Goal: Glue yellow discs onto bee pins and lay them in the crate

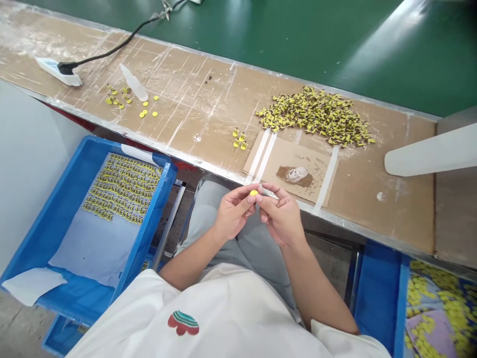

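Observation:
Between the fingertips of both my hands is a small round yellow piece (254, 193), held above my lap at the bench's front edge. My left hand (234, 211) pinches it from one side, thumb against it. From the other side my right hand (281, 211) grips it too, fingers curled. Any part beneath the yellow disc is hidden by the fingers. Just beyond, a cardboard pad (286, 154) with white tape strips carries a small clear dish (297, 173) on a wet brown patch. A few yellow pieces with dark stems (240, 139) stand left of the pad.
A large heap of yellow-and-dark pieces (316, 117) lies behind the pad. Farther left are a white squeeze bottle (134, 83), loose yellow discs (145, 112) and a power strip (58, 72). A blue tray (93, 140) holds rows of pieces; a blue bin (380, 298) stands right.

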`<state>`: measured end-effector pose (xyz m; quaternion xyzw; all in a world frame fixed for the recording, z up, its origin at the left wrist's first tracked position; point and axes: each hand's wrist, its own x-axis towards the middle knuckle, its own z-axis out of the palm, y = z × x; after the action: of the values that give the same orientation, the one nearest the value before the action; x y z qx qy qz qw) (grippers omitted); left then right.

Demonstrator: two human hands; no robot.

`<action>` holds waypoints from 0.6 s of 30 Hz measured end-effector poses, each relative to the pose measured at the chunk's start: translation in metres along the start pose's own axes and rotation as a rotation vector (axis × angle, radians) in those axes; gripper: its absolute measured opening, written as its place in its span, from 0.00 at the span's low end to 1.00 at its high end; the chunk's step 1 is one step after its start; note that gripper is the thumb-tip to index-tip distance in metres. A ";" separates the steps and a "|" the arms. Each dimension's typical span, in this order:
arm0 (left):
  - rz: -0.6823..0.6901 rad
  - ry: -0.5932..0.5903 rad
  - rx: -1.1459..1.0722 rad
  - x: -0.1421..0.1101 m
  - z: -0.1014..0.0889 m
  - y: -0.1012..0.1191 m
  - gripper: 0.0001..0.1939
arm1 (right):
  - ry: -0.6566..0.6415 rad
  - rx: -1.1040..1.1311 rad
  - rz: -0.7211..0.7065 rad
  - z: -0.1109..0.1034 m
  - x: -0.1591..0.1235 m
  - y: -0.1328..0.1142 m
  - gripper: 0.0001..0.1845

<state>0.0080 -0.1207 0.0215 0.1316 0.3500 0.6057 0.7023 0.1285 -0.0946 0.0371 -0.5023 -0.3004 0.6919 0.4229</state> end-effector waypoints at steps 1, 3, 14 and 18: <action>0.005 0.012 -0.008 0.000 0.001 -0.002 0.16 | 0.003 -0.004 -0.002 0.001 -0.003 0.001 0.31; -0.015 0.019 -0.025 0.000 0.002 -0.005 0.16 | 0.011 -0.043 -0.027 0.004 -0.011 0.004 0.33; -0.150 0.084 -0.121 0.009 -0.005 0.006 0.11 | 0.719 -0.971 -0.744 -0.113 0.068 -0.065 0.17; -0.131 0.129 -0.111 0.007 -0.004 0.004 0.11 | 0.709 -1.195 -0.609 -0.159 0.134 -0.091 0.16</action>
<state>0.0022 -0.1139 0.0184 0.0300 0.3683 0.5840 0.7228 0.2865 0.0648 0.0044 -0.7332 -0.5955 0.0612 0.3226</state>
